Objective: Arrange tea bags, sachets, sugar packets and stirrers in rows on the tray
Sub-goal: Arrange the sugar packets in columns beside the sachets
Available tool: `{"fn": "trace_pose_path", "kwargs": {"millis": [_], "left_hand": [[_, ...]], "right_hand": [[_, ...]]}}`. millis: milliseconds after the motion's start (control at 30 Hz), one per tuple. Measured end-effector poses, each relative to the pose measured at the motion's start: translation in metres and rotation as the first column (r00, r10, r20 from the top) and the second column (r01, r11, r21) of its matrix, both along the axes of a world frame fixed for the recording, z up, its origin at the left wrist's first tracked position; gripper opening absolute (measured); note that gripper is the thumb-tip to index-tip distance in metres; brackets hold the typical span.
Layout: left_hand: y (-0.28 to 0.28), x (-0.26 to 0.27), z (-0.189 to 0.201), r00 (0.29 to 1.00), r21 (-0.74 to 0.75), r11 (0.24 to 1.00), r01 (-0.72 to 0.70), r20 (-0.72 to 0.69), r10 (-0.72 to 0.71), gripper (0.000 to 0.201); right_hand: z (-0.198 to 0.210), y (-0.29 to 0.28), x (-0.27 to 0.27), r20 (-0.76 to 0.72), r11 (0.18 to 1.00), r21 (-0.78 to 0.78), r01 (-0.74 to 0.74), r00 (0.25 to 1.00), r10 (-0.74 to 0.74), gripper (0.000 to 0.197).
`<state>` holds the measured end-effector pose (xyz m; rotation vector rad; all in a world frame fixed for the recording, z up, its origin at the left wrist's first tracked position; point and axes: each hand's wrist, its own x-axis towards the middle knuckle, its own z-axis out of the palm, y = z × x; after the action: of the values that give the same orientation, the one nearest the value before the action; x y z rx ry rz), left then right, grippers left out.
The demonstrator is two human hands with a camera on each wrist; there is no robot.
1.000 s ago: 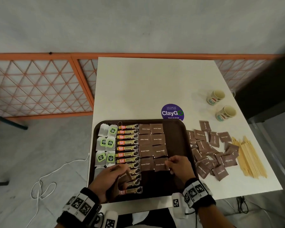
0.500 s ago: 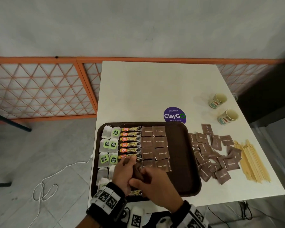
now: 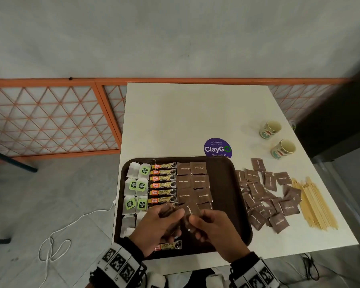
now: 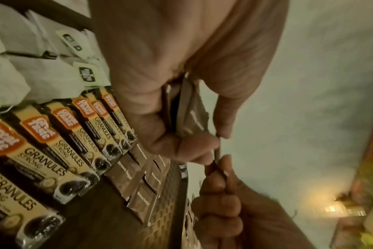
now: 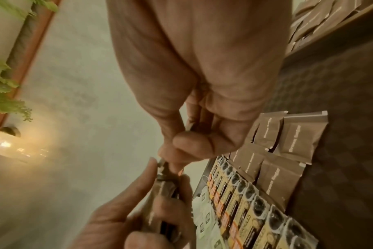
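Right hand (image 3: 214,229) left tray (image 3: 227,194) rows, now pinching one sugar packet (image 3: 191,209) off stack gripped in left hand (image 3: 160,227). Next placement likely extends brown columns.

A white surface (image 3: 195,121) is seen, with a dark brown tray (image 3: 227,194) laid at its near left edge. Just beyond the tray, a round purple sticker (image 3: 217,148) is stuck. To the right, loose brown sugar packets (image 3: 266,196) are scattered, wooden stirrers (image 3: 316,204) are piled beside them, and two cups (image 3: 276,140) are placed farther back.
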<state>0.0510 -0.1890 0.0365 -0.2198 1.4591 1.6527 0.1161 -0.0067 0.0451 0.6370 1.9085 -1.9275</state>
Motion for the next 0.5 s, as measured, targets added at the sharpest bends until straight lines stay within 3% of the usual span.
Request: {"fn": "trace_pose_path", "kwargs": {"millis": [100, 267, 400, 500], "left_hand": [[0.001, 0.006, -0.004, 0.990, -0.116, 0.990, 0.083, -0.102, -0.095, 0.023], [-0.009, 0.020, -0.016, 0.938, -0.255, 0.916, 0.311, -0.074, -0.339, 0.023], [-0.026, 0.014, -0.019, 0.993, -0.250, 0.961, 0.120, 0.037, -0.114, 0.022], [-0.038, 0.005, -0.018, 0.986, -0.169, 0.985, -0.019, 0.160, 0.047, 0.022]], "right_hand": [[-0.007, 0.002, 0.007, 0.017, 0.998, 0.049, 0.037, 0.999, -0.038, 0.018], [-0.036, 0.012, 0.033, 0.131, 0.991, 0.113, 0.070, 0.988, -0.085, 0.011], [-0.057, 0.027, 0.040, 0.169, 0.944, 0.330, -0.003, 0.984, -0.055, 0.008], [-0.066, 0.027, 0.028, 0.169, 0.894, 0.439, -0.091, 0.985, 0.017, 0.012]]}}
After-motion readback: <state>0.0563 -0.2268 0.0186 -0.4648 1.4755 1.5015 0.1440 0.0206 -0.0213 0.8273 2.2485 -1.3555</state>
